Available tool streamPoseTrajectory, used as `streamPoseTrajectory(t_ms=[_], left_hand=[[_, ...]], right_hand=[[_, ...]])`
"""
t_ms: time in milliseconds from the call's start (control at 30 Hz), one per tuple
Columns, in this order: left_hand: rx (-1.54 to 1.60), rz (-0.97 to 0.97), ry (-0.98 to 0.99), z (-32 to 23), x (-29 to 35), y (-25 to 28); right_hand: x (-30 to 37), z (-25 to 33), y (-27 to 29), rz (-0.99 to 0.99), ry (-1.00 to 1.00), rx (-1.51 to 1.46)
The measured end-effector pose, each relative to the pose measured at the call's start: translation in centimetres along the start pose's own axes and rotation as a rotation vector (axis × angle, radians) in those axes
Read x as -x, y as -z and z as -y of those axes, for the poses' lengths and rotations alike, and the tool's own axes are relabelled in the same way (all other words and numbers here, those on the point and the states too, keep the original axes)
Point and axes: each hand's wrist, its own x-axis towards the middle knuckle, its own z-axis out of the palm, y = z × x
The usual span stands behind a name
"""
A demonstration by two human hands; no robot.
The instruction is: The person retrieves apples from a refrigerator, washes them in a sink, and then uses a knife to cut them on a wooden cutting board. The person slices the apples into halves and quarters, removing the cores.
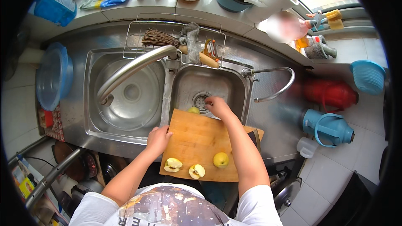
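A wooden cutting board (201,138) lies at a tilt over the near edge of the right sink basin. My left hand (158,139) is closed on its left edge, thumb towards the top. My right hand (217,107) reaches past the far edge, over the basin near the drain (201,101); its fingers are pinched together, and whatever they hold is hidden. Two cut apple pieces, one (173,164) at the near left corner and another (196,171) beside it, show pale flesh and dark cores. A rounded yellow-green apple (220,159) sits right of them. Another yellow-green piece (193,110) peeks out beyond the board.
A curved faucet (134,69) arches over the left basin (125,65), which holds a clear round bowl. Behind stands a wire rack (134,37) with a twig brush and a peeler. A thin tap (276,98), red and blue flasks (328,126) stand right; a blue basin (52,77) leans left.
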Motion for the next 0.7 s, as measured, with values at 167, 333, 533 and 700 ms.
streamPoseTrajectory(t_ms=[167, 333, 533, 700], left_hand=[[0.067, 0.013, 0.043, -0.3, 0.5, 0.4], [0.112, 0.02, 0.062, 0.1, 0.4, 0.1], [0.138, 0.013, 0.053, 0.0, 0.2, 0.2], [0.156, 0.048, 0.073, 0.2, 0.0, 0.2]], right_hand=[[-2.8, -1.1, -2.4, 0.283, 0.11, 0.108], [-3.6, -0.1, -3.9, 0.456, 0.304, 0.391], [-4.7, 1.2, -3.9, 0.556, 0.452, 0.557], [-4.5, -1.3, -3.3, 0.344, 0.384, 0.193]])
